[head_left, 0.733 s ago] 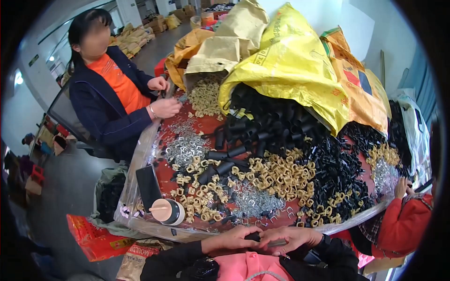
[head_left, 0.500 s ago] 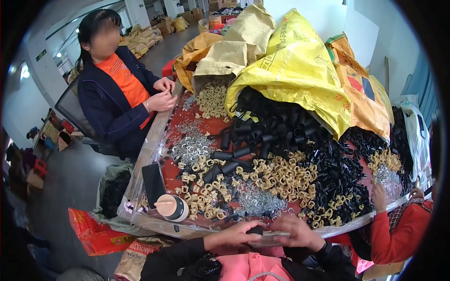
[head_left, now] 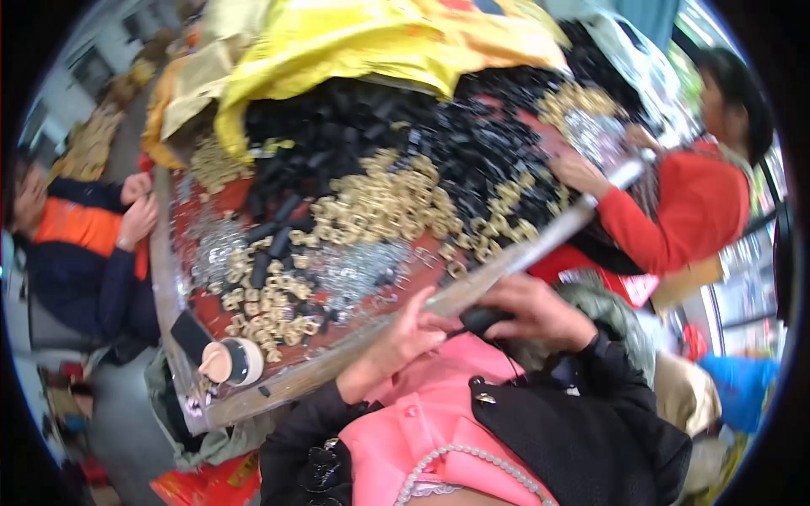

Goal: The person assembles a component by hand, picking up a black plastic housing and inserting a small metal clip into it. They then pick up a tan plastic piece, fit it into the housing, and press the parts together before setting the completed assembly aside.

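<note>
A short black tube [head_left: 479, 320] is between my hands, just in front of the table edge. My left hand [head_left: 396, 341] meets its left end with the fingertips, one finger raised off it. Curled round the right end is my right hand [head_left: 544, 314]; blur hides the exact grip. Beyond the edge lie a pile of silvery metal clips [head_left: 359, 274], a heap of tan ring-shaped pieces [head_left: 384, 207] and many black tubes [head_left: 329, 122].
A wooden rim [head_left: 337, 371] borders the red tabletop. A lidded cup [head_left: 240, 363] and a phone [head_left: 191, 336] rest at the left corner. A person in red [head_left: 666, 207] works at right, another person [head_left: 84, 236] at left. Yellow sacks [head_left: 337, 46] cover the far side.
The view has swung to the right and down, bringing the right-hand person further in. My right hand has closed in on the black tube, which was at my left hand before.
</note>
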Action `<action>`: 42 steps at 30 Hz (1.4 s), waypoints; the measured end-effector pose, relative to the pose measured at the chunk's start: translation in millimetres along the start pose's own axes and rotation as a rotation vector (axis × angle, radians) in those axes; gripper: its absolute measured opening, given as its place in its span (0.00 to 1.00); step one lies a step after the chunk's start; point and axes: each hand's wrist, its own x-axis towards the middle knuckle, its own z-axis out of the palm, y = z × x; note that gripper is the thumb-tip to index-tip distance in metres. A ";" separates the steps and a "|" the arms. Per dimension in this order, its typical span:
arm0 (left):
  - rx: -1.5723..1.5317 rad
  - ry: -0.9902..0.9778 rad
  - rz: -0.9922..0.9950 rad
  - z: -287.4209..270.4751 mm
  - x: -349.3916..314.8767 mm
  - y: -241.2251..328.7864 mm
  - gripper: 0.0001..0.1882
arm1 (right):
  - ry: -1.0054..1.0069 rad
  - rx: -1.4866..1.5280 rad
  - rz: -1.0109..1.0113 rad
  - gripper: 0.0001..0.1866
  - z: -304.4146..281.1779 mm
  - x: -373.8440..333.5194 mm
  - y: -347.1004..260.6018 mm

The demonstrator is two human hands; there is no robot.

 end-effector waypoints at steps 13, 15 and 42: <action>0.050 0.135 -0.056 -3.0 5.3 -16.3 0.21 | 0.128 -0.256 0.864 0.12 -29.7 -142.9 0.0; 0.457 0.309 0.049 -17.3 1.2 -0.1 0.16 | 0.097 -0.289 0.691 0.10 -30.2 -84.0 5.5; 1.296 0.885 0.226 -91.6 3.1 35.4 0.11 | 0.271 -0.516 0.195 0.08 48.5 94.9 104.8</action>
